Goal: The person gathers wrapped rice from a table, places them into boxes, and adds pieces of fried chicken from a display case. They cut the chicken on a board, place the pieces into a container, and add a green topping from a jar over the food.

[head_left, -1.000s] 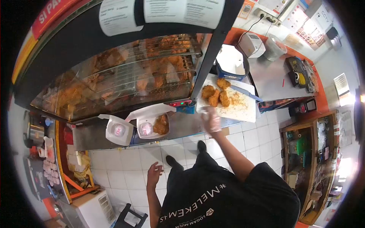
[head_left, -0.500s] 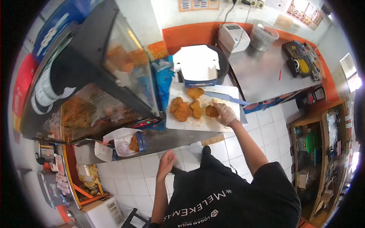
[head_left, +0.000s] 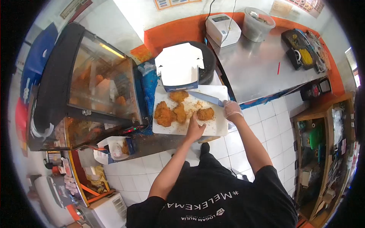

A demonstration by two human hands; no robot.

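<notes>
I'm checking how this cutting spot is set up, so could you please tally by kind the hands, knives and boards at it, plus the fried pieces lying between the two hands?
Hands: 2 (left hand, right hand)
Knife: 1
White board: 1
Fried piece between the hands: 1
Total: 5

As I view the wearer remotely: short-sleeved black T-shirt (head_left: 251, 203), with white lettering (head_left: 205, 201) "#MELEKEMA" above a small white emblem (head_left: 220, 212) and "LOGAM MULIA"; right hand (head_left: 230, 110), clear thin glove (head_left: 234, 111); left hand (head_left: 195, 130), bare; dark trousers (head_left: 210, 163); black shoe (head_left: 205, 148).
</notes>
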